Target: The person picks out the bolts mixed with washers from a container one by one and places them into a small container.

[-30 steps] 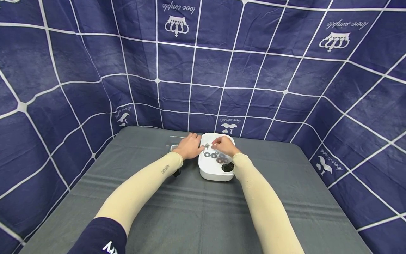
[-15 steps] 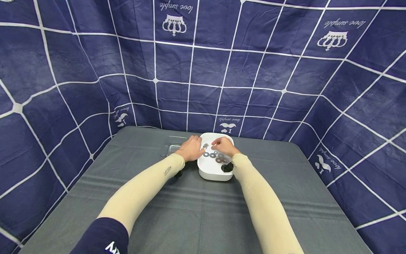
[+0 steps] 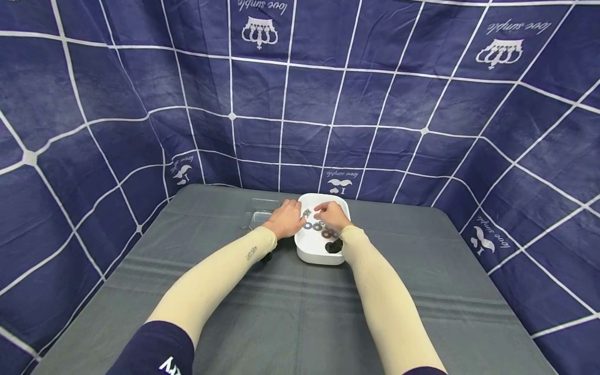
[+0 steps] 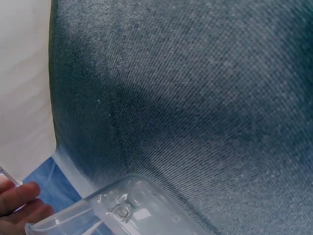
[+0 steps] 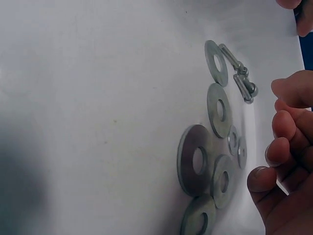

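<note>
A white rounded tray [image 3: 319, 255] holds several flat washers [image 5: 218, 110] and a small group of bolts [image 5: 240, 81] near its left wall. My left hand [image 3: 284, 220] grips the tray's left rim, its thumb over the inside and its fingers at the edge. Only a few of its curled fingers [image 4: 22, 200] appear in the left wrist view. Over the tray's right half, my right hand [image 3: 332, 215] hovers with loosely curled fingers [image 5: 283, 152], and nothing shows between them. Its fingertips point toward the bolts.
A transparent plastic box [image 4: 146, 208] stands just left of the tray, partly behind the left hand. The grey cloth-covered table [image 3: 262, 317] ends at a blue curtain [image 3: 375, 104] with white lines. Both forearms wear cream sleeves [image 3: 220, 276].
The left hand has shifted slightly to the right at the rim, showing more of the transparent box. The right hand stays almost still; the washers and bolts lie as before.
</note>
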`<move>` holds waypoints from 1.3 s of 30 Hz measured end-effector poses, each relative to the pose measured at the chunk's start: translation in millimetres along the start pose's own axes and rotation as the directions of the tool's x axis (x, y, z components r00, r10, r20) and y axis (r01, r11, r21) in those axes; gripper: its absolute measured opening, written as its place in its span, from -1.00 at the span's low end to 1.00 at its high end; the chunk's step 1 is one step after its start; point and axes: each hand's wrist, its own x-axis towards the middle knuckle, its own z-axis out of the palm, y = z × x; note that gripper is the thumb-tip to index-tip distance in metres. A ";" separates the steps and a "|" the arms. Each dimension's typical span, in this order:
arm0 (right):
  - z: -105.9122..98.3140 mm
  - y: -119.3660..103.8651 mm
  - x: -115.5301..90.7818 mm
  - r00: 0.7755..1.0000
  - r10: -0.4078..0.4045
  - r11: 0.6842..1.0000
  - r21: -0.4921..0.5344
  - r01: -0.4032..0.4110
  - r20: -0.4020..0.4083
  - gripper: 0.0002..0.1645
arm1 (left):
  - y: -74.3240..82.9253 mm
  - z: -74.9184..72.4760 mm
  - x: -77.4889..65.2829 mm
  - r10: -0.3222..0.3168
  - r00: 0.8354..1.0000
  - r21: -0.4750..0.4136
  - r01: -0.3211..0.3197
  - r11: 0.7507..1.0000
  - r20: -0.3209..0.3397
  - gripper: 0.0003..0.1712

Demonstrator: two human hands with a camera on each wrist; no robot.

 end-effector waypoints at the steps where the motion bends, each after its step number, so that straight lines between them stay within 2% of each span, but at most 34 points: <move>1: 0.3 0.0 0.8 1.000 0.010 1.000 0.005 -0.010 -0.001 -0.62 | 0.1 -0.1 0.5 -0.001 1.000 0.000 0.001 1.000 -0.004 -0.45; 10: 0.5 -3.8 8.1 0.996 0.075 0.997 0.009 -0.075 -0.050 -0.61 | -0.4 -4.9 5.0 -0.013 1.000 0.010 0.013 1.000 -0.015 -0.47; 17: 4.0 1.0 12.8 0.992 0.114 0.993 0.010 -0.113 -0.056 -0.61 | 1.0 -6.2 6.3 -0.001 1.000 0.021 0.001 1.000 -0.021 -0.46; 24: 11.6 6.3 15.9 0.993 0.102 0.993 -0.054 -0.105 -0.064 -0.57 | 1.9 -6.4 3.2 0.006 1.000 0.030 -0.006 1.000 -0.011 -0.44; 32: 17.3 14.7 20.7 0.996 0.087 0.995 -0.056 -0.088 -0.026 -0.48 | 1.1 -4.2 -0.4 -0.004 1.000 0.039 0.004 0.999 -0.016 -0.43; 39: 20.2 19.3 22.4 0.998 0.057 0.996 -0.073 -0.058 -0.009 -0.49 | 2.5 -1.2 -1.5 -0.012 1.000 0.028 0.013 1.000 -0.006 -0.44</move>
